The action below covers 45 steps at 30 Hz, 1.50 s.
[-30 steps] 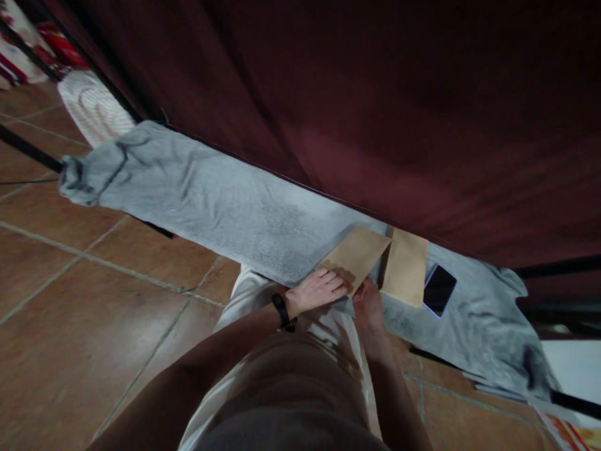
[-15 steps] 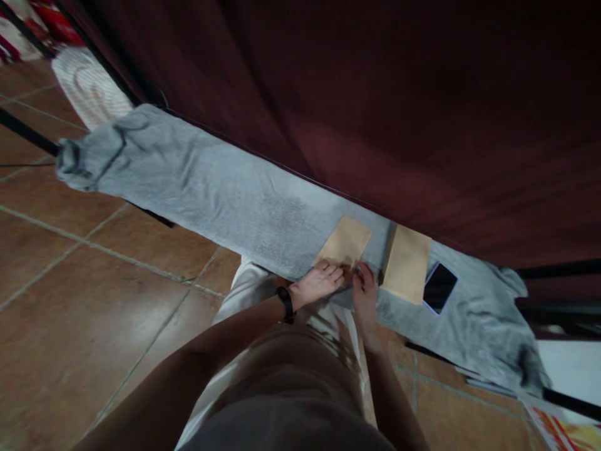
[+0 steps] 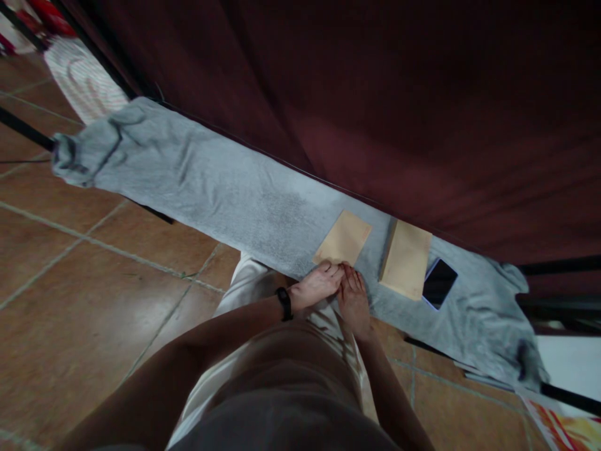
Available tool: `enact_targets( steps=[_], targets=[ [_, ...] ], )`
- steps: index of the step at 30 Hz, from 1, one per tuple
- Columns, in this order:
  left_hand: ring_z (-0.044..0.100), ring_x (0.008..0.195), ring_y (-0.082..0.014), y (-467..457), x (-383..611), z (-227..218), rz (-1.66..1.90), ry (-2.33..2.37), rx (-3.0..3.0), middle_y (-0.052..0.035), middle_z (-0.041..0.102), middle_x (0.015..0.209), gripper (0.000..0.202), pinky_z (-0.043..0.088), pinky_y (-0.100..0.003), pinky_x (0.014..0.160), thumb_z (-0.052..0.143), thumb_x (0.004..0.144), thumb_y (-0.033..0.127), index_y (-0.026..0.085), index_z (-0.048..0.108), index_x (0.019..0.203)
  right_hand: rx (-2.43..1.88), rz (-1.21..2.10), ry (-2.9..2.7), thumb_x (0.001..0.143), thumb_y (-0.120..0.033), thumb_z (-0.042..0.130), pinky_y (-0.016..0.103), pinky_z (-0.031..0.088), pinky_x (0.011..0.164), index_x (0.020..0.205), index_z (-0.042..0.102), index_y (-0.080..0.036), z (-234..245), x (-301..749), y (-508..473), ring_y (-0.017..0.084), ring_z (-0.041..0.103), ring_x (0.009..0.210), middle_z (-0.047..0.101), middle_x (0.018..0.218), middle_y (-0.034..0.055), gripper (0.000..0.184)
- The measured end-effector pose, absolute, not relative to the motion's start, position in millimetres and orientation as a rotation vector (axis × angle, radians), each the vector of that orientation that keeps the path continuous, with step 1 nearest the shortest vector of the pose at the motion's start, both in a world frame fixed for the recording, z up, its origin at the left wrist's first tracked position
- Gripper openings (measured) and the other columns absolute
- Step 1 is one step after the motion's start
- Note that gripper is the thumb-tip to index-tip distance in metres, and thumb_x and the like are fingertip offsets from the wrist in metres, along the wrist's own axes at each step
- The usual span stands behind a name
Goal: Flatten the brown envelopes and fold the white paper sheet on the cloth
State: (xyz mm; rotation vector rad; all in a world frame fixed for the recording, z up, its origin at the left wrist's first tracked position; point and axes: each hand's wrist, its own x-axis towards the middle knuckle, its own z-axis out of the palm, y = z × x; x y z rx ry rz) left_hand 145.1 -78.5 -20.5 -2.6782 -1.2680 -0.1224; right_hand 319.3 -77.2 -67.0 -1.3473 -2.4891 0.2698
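A tan paper envelope lies slanted on the grey cloth in front of me. My left hand, with a black band on the wrist, has its fingers bent and pressed together on the envelope's near end. Beside it, my right hand rests with fingers laid out flat at the same end, its fingertips meeting those of the left. Both hands cover that near edge. Just to the right sits a thick stack of similar tan envelopes.
A phone with a dark screen lies against the stack's right side. The grey cloth covers a long, narrow bench. A dark red curtain hangs along its far edge. Tiled floor shows below, with a colourful printed sheet at bottom right.
My right hand has moved left, from beside the envelope onto its near end, and its curled fingers have straightened. My left hand stays nearly in place.
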Motion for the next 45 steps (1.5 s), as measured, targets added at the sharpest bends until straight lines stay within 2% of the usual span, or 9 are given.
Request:
enact_targets(
  steps=[9,16,24,29,33,39,45],
  targets=[
    [0.058,0.127,-0.0261,-91.9,152.9,-22.1,0.001,-1.354,-2.659,-0.0155,0.063,0.133,0.049,0.04,-0.04,0.116,0.039,0.095,0.004,0.01,0.063,0.137,-1.381,0.179,-2.528,0.104,-0.019,0.037,0.052,0.027,0.127,0.157,0.041,-0.008,-71.0,319.3,-89.8,0.027,0.036,0.152,0.043,0.163,0.0166,0.055],
    [0.056,0.135,-0.027,-97.1,157.2,-44.1,-0.116,-1.403,-2.629,-0.0181,0.061,0.138,0.055,0.043,-0.039,0.117,0.042,0.092,0.003,0.009,0.058,0.145,-1.362,0.193,-2.526,0.105,-0.026,0.038,0.054,0.026,0.127,0.162,0.031,-0.009,-75.8,325.9,-100.1,0.029,0.035,0.153,0.04,0.164,0.0172,0.06],
    [0.054,0.136,-0.0283,-97.8,155.8,-45.3,-0.078,-1.435,-2.635,-0.0181,0.062,0.137,0.055,0.039,-0.043,0.12,0.042,0.095,0.009,0.01,0.055,0.148,-1.365,0.203,-2.532,0.105,-0.026,0.038,0.055,0.025,0.127,0.161,0.033,-0.007,-75.3,326.4,-100.7,0.029,0.032,0.155,0.038,0.165,0.0186,0.059],
    [0.056,0.132,-0.0306,-103.1,148.1,-35.7,-0.07,-1.527,-2.625,-0.0192,0.06,0.139,0.055,0.041,-0.049,0.118,0.039,0.096,0.008,0.012,0.054,0.149,-1.365,0.216,-2.511,0.106,-0.028,0.039,0.055,0.026,0.127,0.161,0.032,-0.007,-74.7,327.7,-103.5,0.03,0.032,0.155,0.037,0.165,0.0191,0.06],
    [0.054,0.136,-0.0321,-106.3,139.8,-37.1,-0.088,-1.569,-2.642,-0.022,0.058,0.144,0.057,0.043,-0.047,0.116,0.045,0.092,0.006,0.01,0.055,0.148,-1.389,0.216,-2.476,0.107,-0.031,0.04,0.055,0.028,0.126,0.162,0.032,-0.01,-74.2,328.4,-106.1,0.03,0.035,0.154,0.037,0.165,0.0181,0.06],
    [0.055,0.136,-0.0292,-107.1,118.6,-43.5,-0.041,-1.626,-2.56,-0.0189,0.06,0.144,0.063,0.046,-0.046,0.113,0.038,0.09,0.001,0.013,0.053,0.15,-1.445,0.211,-2.457,0.107,-0.031,0.042,0.053,0.03,0.126,0.16,0.037,-0.013,-69.7,325.4,-106.1,0.029,0.037,0.153,0.041,0.164,0.0156,0.057],
    [0.061,0.128,-0.0274,-103.7,97.1,-44.6,-0.072,-1.573,-2.492,-0.0184,0.064,0.137,0.059,0.049,-0.043,0.108,0.039,0.09,0.0,0.011,0.054,0.146,-1.452,0.25,-2.427,0.107,-0.03,0.042,0.05,0.029,0.127,0.159,0.039,-0.014,-63.7,323.5,-104.3,0.026,0.04,0.151,0.043,0.163,0.0141,0.055]
  ],
)
